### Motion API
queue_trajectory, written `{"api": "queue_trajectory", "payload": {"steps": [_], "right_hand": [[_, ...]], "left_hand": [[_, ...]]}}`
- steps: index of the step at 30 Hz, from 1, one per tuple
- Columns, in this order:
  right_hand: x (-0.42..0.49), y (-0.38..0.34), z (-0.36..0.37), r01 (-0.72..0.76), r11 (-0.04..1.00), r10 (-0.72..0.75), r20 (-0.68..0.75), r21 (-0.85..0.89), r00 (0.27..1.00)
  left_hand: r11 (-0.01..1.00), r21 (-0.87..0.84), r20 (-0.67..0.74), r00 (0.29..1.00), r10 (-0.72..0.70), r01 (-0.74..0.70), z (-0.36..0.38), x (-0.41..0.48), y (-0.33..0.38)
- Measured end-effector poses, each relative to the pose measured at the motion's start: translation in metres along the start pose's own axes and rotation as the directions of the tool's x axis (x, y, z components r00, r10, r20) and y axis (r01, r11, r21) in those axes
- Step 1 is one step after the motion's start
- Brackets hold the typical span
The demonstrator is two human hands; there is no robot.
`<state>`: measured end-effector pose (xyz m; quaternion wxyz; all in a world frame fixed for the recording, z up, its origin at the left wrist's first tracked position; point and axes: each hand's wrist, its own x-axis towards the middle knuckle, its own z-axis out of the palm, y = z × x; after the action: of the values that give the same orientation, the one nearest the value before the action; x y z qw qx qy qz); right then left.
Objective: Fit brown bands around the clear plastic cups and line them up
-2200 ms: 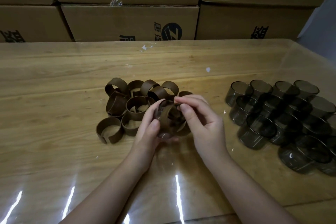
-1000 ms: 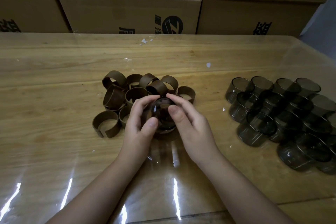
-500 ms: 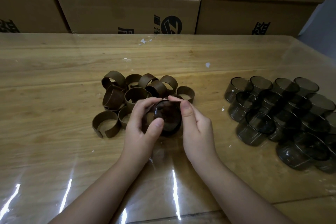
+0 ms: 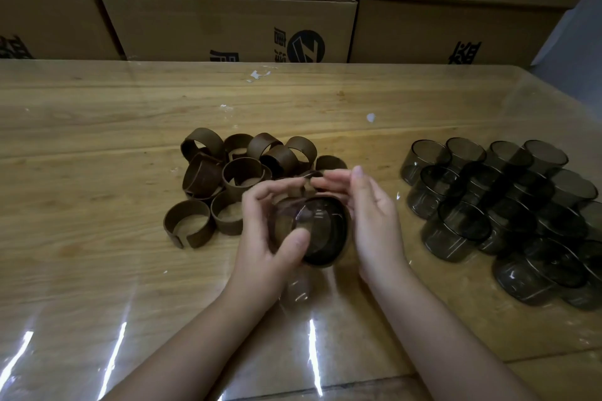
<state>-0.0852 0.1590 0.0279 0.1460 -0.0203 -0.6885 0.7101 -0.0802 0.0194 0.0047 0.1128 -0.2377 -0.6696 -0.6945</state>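
Both hands meet a little above the table (image 4: 97,146), near the middle of its width and closer to the near edge than the far one. The left hand (image 4: 260,238) grips a cup (image 4: 321,234) that is tipped on its side with the open mouth facing the camera. The thumb is curled against the front of the cup and the fingers arch over its top. A brown band (image 4: 347,221) sits around the cup and shows as a thin rim along its right and lower sides. How far along the cup it reaches cannot be told.

The right hand (image 4: 374,221) lies against the right side of the cup with its fingers stretched out and only slightly bent. Their tips reach to the left fingers above the cup. Its thumb is hidden.

Just behind and to the left of the hands lies a pile of bands (image 4: 244,172), loose and tumbled over each other. One split band (image 4: 189,228) lies at the pile's near left edge with its gap towards the camera.

Well to the right, by the right edge, stand the bare cups (image 4: 508,205), packed close in slanting rows with their mouths up.

A shiny plastic sheet (image 4: 123,329) covers the table top. Cardboard boxes (image 4: 228,23) are stacked along the far edge
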Motion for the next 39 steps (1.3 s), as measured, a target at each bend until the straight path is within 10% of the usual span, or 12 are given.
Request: {"api": "queue_trajectory", "payload": {"steps": [12, 31, 39], "right_hand": [[-0.004, 0.001, 0.007, -0.208, 0.973, 0.183, 0.220, 0.097, 0.958], [0.003, -0.006, -0.002, -0.466, 0.670, 0.232, 0.433, 0.578, 0.871], [0.003, -0.002, -0.002, -0.418, 0.719, 0.185, 0.427, 0.555, 0.885]], "left_hand": [[0.809, -0.429, 0.092, 0.911, -0.403, 0.401, -0.012, 0.017, -0.001], [0.629, -0.598, 0.286, 0.866, -0.411, 0.496, -0.017, 0.021, -0.004], [0.663, -0.572, 0.266, 0.874, -0.407, 0.483, -0.016, 0.020, -0.007]]}}
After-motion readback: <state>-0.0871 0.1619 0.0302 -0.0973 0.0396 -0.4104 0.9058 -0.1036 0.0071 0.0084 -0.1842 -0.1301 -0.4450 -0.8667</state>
